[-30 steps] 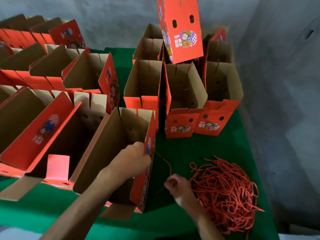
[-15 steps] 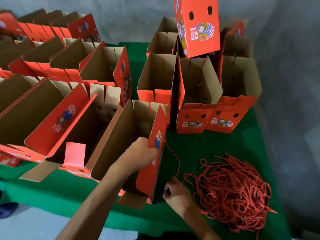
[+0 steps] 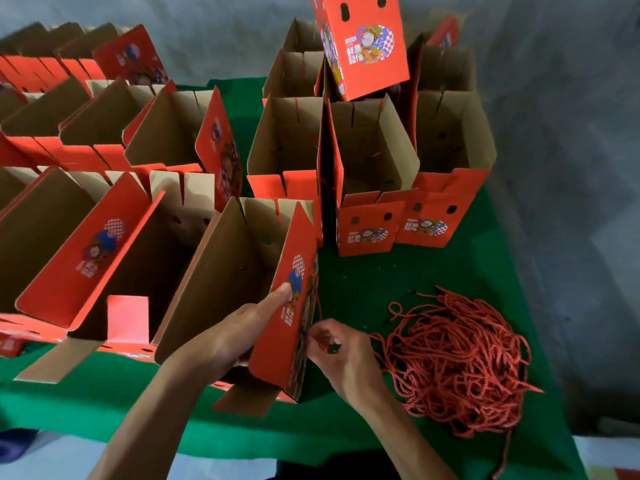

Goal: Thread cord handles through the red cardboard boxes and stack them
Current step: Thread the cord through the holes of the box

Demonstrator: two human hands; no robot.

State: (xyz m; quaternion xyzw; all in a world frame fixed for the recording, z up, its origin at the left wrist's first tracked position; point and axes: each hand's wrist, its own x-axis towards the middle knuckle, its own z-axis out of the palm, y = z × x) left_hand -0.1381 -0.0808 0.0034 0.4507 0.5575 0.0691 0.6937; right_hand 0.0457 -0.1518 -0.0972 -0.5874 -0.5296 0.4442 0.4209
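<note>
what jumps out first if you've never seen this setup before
Open red cardboard boxes crowd the green table from the left edge to the back, with one box perched high on the far stack. A big tangle of red cords lies at the near right. Front and centre, the left hand holds the nearest box while the right hand pinches a cord at its red side.
</note>
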